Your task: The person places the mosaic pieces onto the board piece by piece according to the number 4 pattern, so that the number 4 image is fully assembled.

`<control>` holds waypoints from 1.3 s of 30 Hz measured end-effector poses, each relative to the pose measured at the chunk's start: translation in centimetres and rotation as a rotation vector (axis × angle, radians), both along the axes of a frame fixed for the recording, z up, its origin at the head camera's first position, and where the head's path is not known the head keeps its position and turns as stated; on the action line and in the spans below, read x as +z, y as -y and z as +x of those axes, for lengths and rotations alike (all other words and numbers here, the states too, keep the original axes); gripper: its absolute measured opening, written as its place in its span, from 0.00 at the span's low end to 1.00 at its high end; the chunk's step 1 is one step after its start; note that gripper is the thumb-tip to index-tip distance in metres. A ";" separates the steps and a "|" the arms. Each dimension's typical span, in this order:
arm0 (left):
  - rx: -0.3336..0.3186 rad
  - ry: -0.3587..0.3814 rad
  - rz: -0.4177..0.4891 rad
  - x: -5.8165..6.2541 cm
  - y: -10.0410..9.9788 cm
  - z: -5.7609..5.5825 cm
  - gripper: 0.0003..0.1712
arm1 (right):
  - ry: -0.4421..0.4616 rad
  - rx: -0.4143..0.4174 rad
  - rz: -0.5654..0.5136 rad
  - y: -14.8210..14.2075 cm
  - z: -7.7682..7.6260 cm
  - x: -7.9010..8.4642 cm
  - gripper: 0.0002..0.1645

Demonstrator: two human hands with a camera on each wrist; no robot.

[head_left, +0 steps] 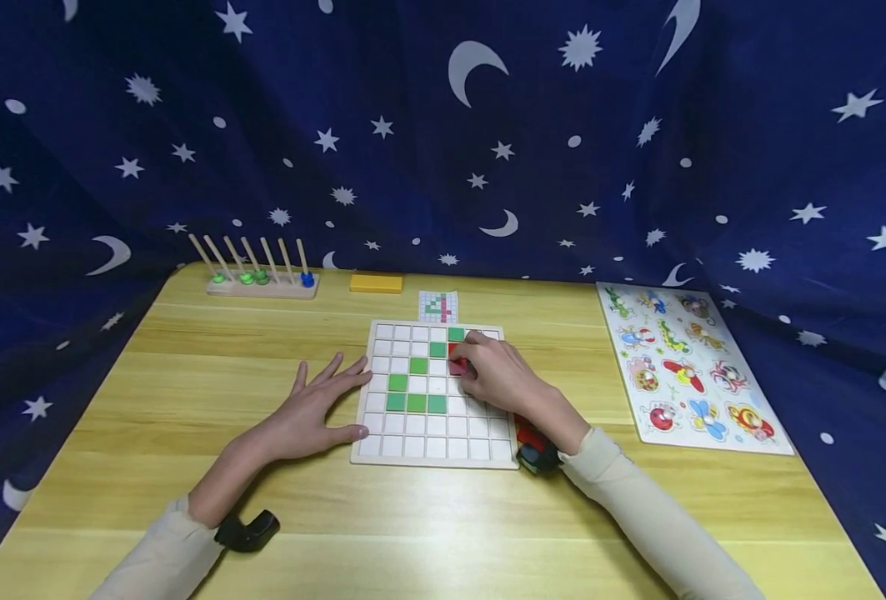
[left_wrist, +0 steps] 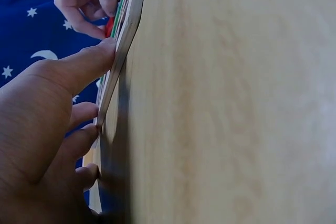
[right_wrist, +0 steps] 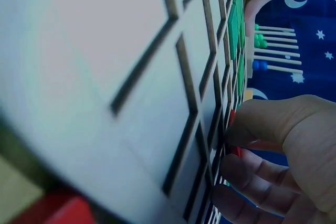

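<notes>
A white grid board (head_left: 415, 447) with a pale wooden frame lies on the table. Several green square tiles (head_left: 416, 403) sit in its cells in a stepped outline. My right hand (head_left: 501, 373) reaches over the board's right half and pinches a red tile (head_left: 457, 367) between thumb and fingers. Just beyond it, another red tile (head_left: 454, 348) is partly visible in the grid. In the right wrist view, the fingertips hide most of the pinched red tile (right_wrist: 235, 151). My left hand (head_left: 303, 417) is spread at the board's left edge, its thumb and fingers touching the frame.
Behind the board lies a small pattern card (head_left: 438, 307). A yellow block (head_left: 376, 283) and a peg stand with rings (head_left: 262, 287) stand at the back left. An insect puzzle board (head_left: 693, 367) lies right. Red pieces (head_left: 530, 435) show beneath the right wrist.
</notes>
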State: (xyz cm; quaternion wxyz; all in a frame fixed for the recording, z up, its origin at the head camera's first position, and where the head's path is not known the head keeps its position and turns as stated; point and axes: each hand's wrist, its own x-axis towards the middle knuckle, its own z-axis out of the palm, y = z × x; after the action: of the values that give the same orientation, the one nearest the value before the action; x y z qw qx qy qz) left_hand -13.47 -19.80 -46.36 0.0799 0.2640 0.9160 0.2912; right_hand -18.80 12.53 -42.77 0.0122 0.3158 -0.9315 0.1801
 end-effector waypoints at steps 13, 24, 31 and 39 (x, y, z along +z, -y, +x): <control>0.000 -0.004 -0.003 -0.3 0.0 0.0 0.48 | 0.034 0.008 0.067 0.3 -0.2 0.8 0.19; -0.004 -0.009 -0.001 -0.4 0.0 0.0 0.47 | 0.025 -0.005 -0.004 -1.4 0.1 1.4 0.11; 0.001 -0.013 -0.003 -0.2 0.0 0.0 0.47 | 0.006 -0.064 -0.002 -4.3 0.9 1.6 0.09; -0.001 -0.002 0.009 -0.4 -0.1 0.0 0.47 | 0.003 -0.097 0.021 -7.0 1.9 1.2 0.09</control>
State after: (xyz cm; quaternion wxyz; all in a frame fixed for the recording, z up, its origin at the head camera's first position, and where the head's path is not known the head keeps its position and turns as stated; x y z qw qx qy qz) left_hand -13.43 -19.66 -46.71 0.0781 0.2652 0.9146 0.2951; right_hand -16.92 19.52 -41.55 0.0161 0.2700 -0.9476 0.1699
